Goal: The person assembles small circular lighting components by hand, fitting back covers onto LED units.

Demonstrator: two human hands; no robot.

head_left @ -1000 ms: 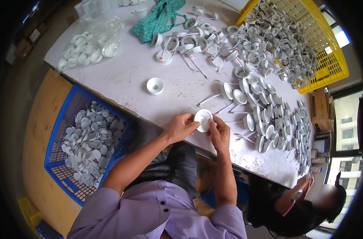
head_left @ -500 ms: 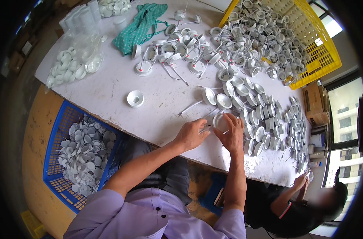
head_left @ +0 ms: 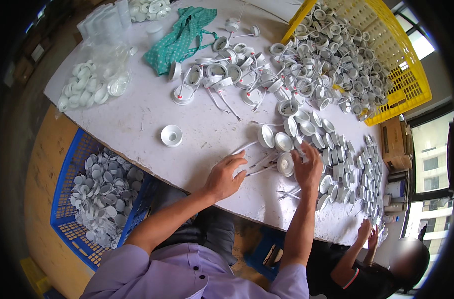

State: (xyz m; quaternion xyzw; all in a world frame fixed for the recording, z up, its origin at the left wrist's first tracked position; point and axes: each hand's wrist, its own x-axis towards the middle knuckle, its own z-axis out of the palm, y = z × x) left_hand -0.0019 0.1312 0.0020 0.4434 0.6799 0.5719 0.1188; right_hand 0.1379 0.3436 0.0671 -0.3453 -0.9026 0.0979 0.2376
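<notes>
1. The right hand's fingers [head_left: 302, 155] are pressed together and curl over a round white cap [head_left: 285, 164], gripping its right rim; the cap lies at the table's near edge, at about nine o'clock from those fingers.
2. The left hand's fingers [head_left: 235, 162] are loosely bent and slightly spread; they rest on thin white tubes [head_left: 259, 168], and whether they pinch one cannot be told.
3. The right hand [head_left: 307, 169] is palm-down, its forearm rising steeply from six o'clock; the left hand [head_left: 225, 177] is also palm-down, its forearm coming in from seven o'clock.
4. The cap shows its ribbed round face up toward the camera, tilted slightly; the tubes beside it run long, from about eight o'clock to two o'clock.
5. Half a second ago both hands closed on the cap together; now the left hand has dropped back to the tubes, well toward nine o'clock of the cap.
6. At twelve o'clock of the hands lies a row of more caps [head_left: 281, 142] on the white table [head_left: 137, 119]; a lone cap [head_left: 171, 135] sits at ten o'clock.
7. A blue crate [head_left: 72, 234] of white discs stands at eight o'clock, a yellow crate [head_left: 411, 74] at one o'clock.
8. Another person's hands [head_left: 369, 234] work at four o'clock.
</notes>
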